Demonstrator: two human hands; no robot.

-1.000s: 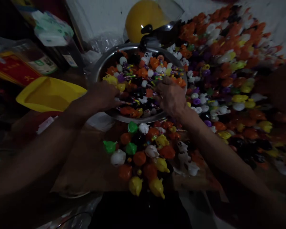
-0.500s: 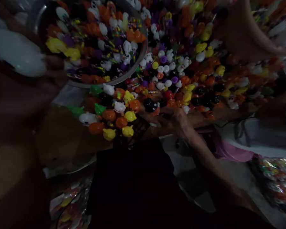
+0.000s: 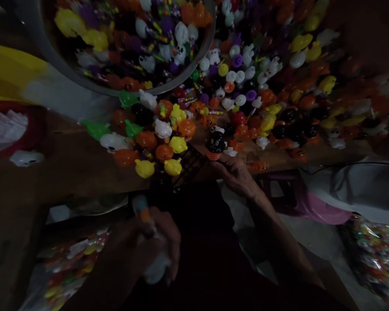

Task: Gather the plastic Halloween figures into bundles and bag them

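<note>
Over my dark-clothed lap, my left hand [image 3: 167, 229] is closed around a white rounded plastic toy [image 3: 156, 268]. A short tube with blue and orange bands [image 3: 143, 212] sticks up from the same grip; whether it is joined to the toy, I cannot tell. My right hand [image 3: 236, 172], at the table's front edge, pinches the orange base of a black figure toy with white eye marks [image 3: 215, 141]. Left of that stands a cluster of small toys, among them a yellow one [image 3: 145, 168] and an orange one [image 3: 164, 153]. Dim light and motion blur hide details.
A metal basin [image 3: 162, 89] full of toys and candy-striped tubes stands behind the cluster. Loose toys are heaped to the right. A red dish with white slips [image 3: 7, 129] sits at left. Below the table are a pink stool [image 3: 320, 207] and bagged toys [image 3: 372, 255].
My left hand, with the white toy, has come down from close by the camera at the upper left to my lap. The black toy now stands more upright in my right fingers. The view has shifted.
</note>
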